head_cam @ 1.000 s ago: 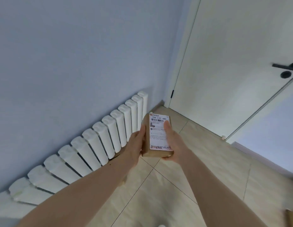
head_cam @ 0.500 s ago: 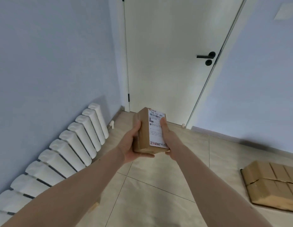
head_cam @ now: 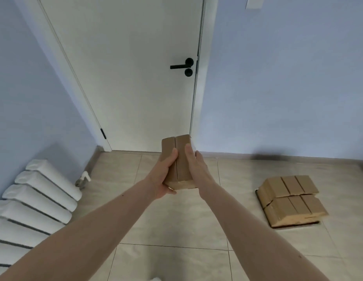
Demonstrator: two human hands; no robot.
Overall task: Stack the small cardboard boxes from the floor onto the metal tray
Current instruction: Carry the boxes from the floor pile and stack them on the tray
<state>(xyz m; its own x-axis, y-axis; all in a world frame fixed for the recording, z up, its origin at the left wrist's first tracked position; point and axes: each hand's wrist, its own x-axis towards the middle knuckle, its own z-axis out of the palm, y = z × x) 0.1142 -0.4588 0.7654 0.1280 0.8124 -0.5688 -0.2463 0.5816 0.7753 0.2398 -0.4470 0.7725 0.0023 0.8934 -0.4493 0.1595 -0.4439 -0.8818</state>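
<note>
Both hands are wrapped around one small box (head_cam: 177, 162) mid-frame: left hand (head_cam: 163, 179) curled under and around its left side, right hand (head_cam: 196, 169) pressed along the right with the thumb on top. The box got turned over since a moment ago, label out of sight now, seam up. View's swung right too, so the stack of boxes (head_cam: 292, 199) on the tray (head_cam: 294, 225) sits lower right. Looks like carry-over next.
</note>
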